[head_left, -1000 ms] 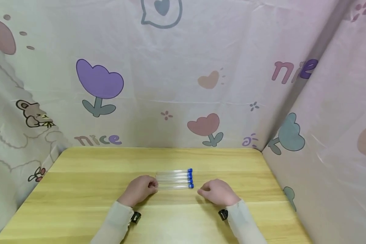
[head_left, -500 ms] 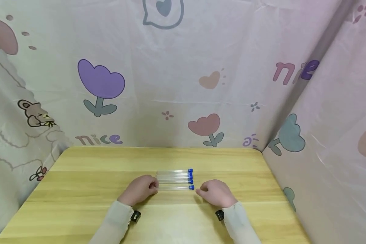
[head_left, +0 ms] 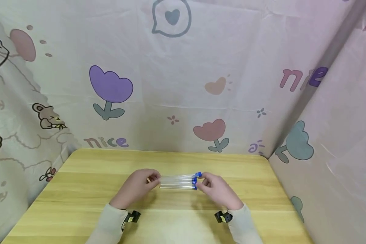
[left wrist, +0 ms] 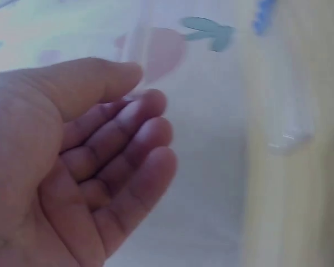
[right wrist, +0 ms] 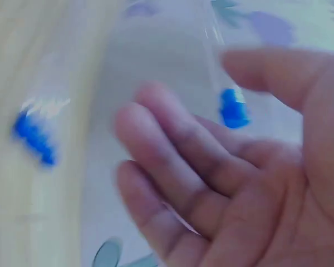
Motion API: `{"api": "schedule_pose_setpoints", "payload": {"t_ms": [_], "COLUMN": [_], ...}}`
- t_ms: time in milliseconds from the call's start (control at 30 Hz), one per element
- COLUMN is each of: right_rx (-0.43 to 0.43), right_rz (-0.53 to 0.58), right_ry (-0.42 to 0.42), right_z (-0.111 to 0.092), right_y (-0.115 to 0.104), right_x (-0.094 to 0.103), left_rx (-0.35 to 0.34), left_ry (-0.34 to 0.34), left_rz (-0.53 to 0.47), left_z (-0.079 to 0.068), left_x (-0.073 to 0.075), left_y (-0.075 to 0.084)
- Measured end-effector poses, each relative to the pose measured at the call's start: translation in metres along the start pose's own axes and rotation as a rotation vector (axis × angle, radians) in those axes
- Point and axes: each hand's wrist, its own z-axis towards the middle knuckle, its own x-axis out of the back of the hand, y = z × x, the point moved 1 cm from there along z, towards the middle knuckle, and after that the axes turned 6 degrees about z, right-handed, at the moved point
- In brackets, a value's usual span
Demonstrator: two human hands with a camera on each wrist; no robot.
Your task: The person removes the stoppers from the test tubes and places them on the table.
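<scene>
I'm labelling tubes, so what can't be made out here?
Right wrist view: the number of blue caps in the row, merged by blur.
Left wrist view: the lying tubes, blurred, their capped ends partly cut off by the top edge.
Head view: any print on the raised tube, too small.

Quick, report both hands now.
Left hand: closed, apparently pinching one clear tube near its end.
Right hand: near that tube's blue cap; grip cannot be told.
</scene>
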Motion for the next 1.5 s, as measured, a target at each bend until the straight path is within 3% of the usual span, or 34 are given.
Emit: {"api": "schedule_pose_setpoints", "payload": {"t_ms": [300, 433, 567, 867, 1133, 1500], "right_rx": [0.140, 0.250, 0.297, 0.312, 0.270, 0.270], "right_rz": [0.492, 0.627, 0.634, 0.607, 0.686, 0.672], "right_ry": [0.277, 0.351, 0.356, 0.337, 0.376, 0.356], "right_z": [-0.016, -0.028, -0.033, -0.026, -0.026, -0.024], "right_y": [-0.053, -0.067, -0.070, -0.064, -0.066, -0.063], "right_x": [0.012, 0.018, 0.022, 0.020, 0.016, 0.011], "left_rx": [-0.160, -0.236, -0.288, -0.377, -0.387, -0.366], "left_ry": [0.293, 0.354, 0.387, 0.435, 0.374, 0.362], "left_rz": [-0.035, -0.033, -0.031, -0.014, 0.003, 0.041], "left_z": [-0.021, -0.028, -0.028, -0.020, -0.022, -0.023], "left_x": [0.040, 0.048, 0.055, 0.072, 0.070, 0.069], "left_y": [0.038, 0.050, 0.057, 0.061, 0.057, 0.052]}}
